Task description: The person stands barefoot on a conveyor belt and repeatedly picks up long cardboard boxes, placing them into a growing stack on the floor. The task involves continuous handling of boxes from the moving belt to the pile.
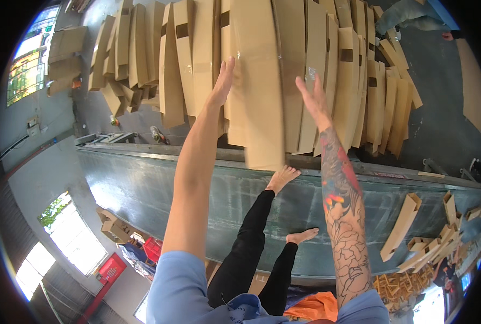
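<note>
A long, narrow brown cardboard box (256, 81) stands out in front of a row of similar boxes, its lower end reaching over the edge of the green surface. My left hand (224, 83) is stretched flat along the box's left side; whether it presses on it I cannot tell. To the right of the box, my right hand (315, 102) is raised with thumb and fingers apart, holding nothing. Behind that hand stand several more long cardboard boxes (346, 81).
I stand barefoot on a long dark green surface (159, 178) with a metal edge rail. Loose cardboard boxes (401, 227) lie on its right end. More boxes (138, 48) lean at the far left. Another person (413, 16) is at the upper right. An orange cloth (316, 306) lies below me.
</note>
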Tool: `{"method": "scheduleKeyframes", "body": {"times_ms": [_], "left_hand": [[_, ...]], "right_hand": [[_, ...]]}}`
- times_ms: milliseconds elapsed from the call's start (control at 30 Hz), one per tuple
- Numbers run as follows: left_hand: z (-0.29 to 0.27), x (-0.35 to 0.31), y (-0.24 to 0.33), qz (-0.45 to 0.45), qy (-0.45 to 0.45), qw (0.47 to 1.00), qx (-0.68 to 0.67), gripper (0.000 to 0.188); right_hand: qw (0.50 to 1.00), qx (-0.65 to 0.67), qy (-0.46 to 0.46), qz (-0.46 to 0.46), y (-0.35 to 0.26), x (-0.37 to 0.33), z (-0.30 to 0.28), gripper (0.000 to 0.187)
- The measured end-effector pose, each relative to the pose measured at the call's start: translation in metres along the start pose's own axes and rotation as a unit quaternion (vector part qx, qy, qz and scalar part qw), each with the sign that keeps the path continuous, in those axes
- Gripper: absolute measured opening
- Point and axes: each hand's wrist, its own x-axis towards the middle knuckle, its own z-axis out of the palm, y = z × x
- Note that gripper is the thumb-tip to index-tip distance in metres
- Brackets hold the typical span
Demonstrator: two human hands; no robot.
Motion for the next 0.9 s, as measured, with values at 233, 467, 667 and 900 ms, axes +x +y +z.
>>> {"method": "scheduleKeyframes", "body": {"times_ms": [233, 467, 667, 900], "left_hand": [[0.038, -0.016, -0.014, 0.061, -0.004, 0.998, 0.005, 0.12], [0.041, -0.06, -0.007, 0.128, 0.189, 0.974, 0.0, 0.102], [0.061, -0.211, -0.094, 0.111, 0.145, 0.957, 0.223, 0.087], [0.097, -0.449, -0.196, -0.001, 0.043, 0.913, 0.406, 0.089]], "right_hand": [[0.998, -0.014, -0.014, 0.055, 0.072, -0.151, 0.018, 0.103], [0.953, 0.019, 0.009, 0.301, 0.181, -0.384, -0.053, 0.09], [0.911, 0.117, 0.116, 0.378, 0.279, -0.549, -0.135, 0.079], [0.922, 0.087, 0.27, 0.262, 0.23, -0.658, -0.216, 0.068]]}}
